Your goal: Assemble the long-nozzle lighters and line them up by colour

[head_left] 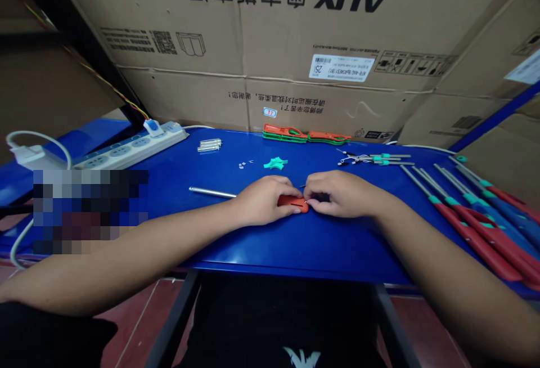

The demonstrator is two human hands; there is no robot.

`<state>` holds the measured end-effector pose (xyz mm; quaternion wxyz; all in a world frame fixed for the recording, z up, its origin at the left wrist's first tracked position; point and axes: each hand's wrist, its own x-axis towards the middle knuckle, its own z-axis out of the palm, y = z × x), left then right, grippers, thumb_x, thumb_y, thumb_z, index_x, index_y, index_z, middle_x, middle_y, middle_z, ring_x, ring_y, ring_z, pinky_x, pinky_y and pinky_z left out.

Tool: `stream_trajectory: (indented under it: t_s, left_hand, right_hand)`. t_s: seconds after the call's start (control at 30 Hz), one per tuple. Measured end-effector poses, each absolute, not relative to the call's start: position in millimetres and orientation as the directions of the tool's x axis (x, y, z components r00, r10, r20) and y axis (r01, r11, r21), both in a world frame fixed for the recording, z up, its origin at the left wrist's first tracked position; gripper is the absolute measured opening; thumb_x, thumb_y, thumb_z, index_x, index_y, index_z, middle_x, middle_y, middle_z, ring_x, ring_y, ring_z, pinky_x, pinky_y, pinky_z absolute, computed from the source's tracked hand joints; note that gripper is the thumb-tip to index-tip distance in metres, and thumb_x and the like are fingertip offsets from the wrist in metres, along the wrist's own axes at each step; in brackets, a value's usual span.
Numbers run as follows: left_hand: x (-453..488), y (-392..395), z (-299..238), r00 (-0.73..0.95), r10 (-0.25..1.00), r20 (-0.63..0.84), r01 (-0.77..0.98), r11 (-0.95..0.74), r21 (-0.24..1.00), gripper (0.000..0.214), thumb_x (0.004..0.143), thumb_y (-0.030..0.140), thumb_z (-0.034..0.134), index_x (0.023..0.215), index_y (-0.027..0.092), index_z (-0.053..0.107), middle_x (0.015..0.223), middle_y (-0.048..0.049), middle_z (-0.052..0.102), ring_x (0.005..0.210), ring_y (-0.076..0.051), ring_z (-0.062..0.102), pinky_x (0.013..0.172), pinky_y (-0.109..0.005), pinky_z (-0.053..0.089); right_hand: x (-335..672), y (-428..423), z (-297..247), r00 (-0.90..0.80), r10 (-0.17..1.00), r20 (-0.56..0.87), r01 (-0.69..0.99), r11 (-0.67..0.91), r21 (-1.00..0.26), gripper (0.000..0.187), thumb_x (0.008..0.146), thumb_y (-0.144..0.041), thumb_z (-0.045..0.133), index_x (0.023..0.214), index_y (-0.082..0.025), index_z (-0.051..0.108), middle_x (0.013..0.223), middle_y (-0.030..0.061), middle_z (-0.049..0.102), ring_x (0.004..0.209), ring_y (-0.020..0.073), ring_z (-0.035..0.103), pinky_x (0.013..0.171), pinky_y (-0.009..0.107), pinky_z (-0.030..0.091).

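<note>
My left hand [264, 200] is closed around an orange lighter handle [295, 203] with a slot along it, holding it low over the blue table. A thin metal tube [211, 192] sticks out to the left past that hand; where it meets the handle is hidden. At the handle's right end, my right hand [331, 193] has its thumb and fingers pinched together. A small thin piece shows at its fingertips, too small to name. Just behind the hands lie several small turquoise plastic parts [275, 163].
Several long lighters [476, 221] with red or blue handles lie at right. Wired igniter parts [375, 158] are behind my right hand. Orange and green handle shells [284, 133] lie by the cardboard box [253, 47]. Metal cylinders [210, 145] and a power strip [135, 146] are at left.
</note>
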<state>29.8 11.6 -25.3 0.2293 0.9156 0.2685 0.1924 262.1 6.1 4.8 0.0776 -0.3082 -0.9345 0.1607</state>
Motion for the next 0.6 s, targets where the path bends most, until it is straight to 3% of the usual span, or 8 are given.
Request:
stream_trajectory:
  t_s: [0.33,0.6]
  left_hand:
    - [28,13,-24,0.778,0.594,0.206,0.42,-0.735,0.532,0.031,0.09,0.039,0.068,0.114,0.02,0.074,0.107,-0.0079,0.072,0.097,-0.021,0.067,0.089,-0.035,0.05]
    - [28,13,-23,0.78,0.593,0.199,0.417,-0.73,0.542,0.031,0.091,0.041,0.067,0.115,0.021,0.074,0.106,-0.0078,0.072,0.098,-0.021,0.066,0.09,-0.035,0.05]
  right_hand:
    - [273,6,11,-0.842,0.526,0.121,0.481,0.832,-0.276,0.023,0.093,-0.022,0.057,0.106,-0.021,0.076,0.094,0.0052,0.071,0.08,0.0155,0.065,0.071,0.027,0.046]
    - [272,6,9,-0.865,0.497,0.064,0.474,0.853,-0.219,0.028,0.095,-0.026,0.056,0.113,-0.024,0.077,0.091,0.0044,0.07,0.076,0.014,0.063,0.066,0.026,0.042]
